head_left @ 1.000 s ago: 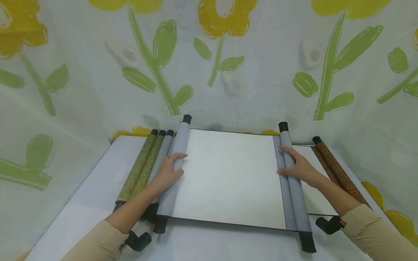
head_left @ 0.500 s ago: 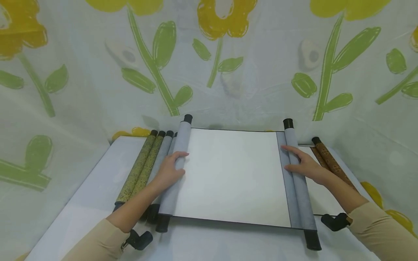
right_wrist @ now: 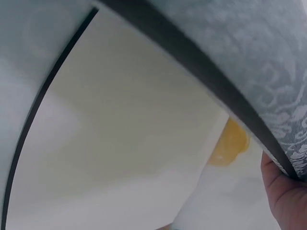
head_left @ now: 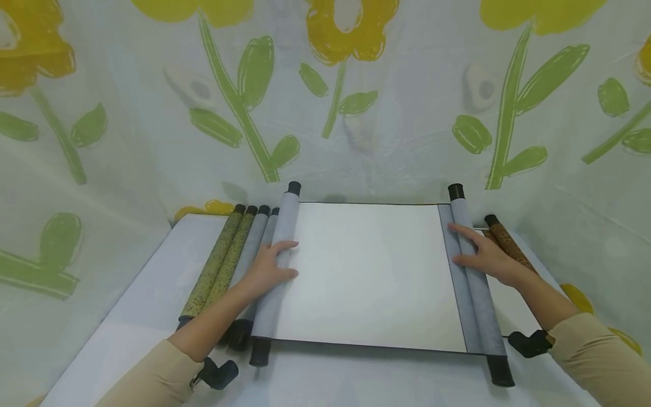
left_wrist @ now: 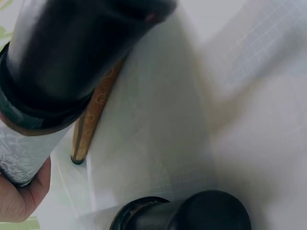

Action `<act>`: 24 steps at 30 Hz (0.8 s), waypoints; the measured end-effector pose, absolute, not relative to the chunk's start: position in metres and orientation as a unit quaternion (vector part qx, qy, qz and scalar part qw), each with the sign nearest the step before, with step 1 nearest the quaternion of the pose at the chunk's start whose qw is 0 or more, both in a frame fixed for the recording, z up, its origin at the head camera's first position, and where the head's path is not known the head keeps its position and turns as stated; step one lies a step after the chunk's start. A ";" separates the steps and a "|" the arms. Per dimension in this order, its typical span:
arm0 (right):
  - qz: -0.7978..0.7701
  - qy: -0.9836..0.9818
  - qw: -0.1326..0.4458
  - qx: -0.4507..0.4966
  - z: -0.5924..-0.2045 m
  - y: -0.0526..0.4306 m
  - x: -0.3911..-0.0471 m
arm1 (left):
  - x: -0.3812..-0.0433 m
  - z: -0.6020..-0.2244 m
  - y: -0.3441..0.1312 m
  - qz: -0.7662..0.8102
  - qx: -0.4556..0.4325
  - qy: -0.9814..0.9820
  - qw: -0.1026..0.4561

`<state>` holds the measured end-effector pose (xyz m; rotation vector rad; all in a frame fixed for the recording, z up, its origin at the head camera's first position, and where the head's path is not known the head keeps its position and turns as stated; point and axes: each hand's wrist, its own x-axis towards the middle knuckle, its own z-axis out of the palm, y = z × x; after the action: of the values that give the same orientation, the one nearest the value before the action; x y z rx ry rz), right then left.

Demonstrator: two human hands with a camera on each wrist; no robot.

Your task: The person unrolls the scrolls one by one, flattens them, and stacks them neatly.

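Observation:
A hanging scroll with blank white paper (head_left: 371,271) is partly unrolled between two grey-blue rolls with black knobs. My left hand (head_left: 267,270) grips the left roll (head_left: 267,316), thumb and fingers around it. My right hand (head_left: 485,260) holds the right roll (head_left: 485,316) in the same way. In the left wrist view, a black end knob (left_wrist: 72,52) looms large, with fingers (left_wrist: 29,201) curled at the patterned cloth below it. The right wrist view shows patterned grey-blue cloth (right_wrist: 249,52) and part of the right hand (right_wrist: 290,203).
On the white table (head_left: 137,305), several rolled scrolls lie to the left: green-yellow ones (head_left: 218,260) and grey-blue ones (head_left: 250,254). At the right, a brown patterned scroll (head_left: 511,246) lies partly open beneath my right arm. A flower-printed sheet (head_left: 407,124) hangs behind.
The right roll and my right hand have moved to the right. The left roll has shifted slightly right with my left hand, and more white paper shows between the rolls.

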<state>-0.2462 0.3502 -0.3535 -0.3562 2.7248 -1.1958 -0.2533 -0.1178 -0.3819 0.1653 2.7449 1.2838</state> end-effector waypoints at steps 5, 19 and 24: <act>-0.396 0.907 0.074 -0.120 -0.353 0.354 -0.246 | -0.253 -0.381 -0.115 0.415 0.056 0.907 0.046; -0.417 0.897 0.074 -0.124 -0.356 0.362 -0.248 | -0.257 -0.383 -0.117 0.376 0.073 0.923 0.015; -0.429 0.891 0.075 -0.127 -0.354 0.362 -0.247 | -0.257 -0.384 -0.119 0.374 0.077 0.924 0.023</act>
<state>-0.2474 0.3622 -0.3540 -0.3811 2.6750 -1.2860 -0.2574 -0.1189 -0.3836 0.2394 2.8603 1.1579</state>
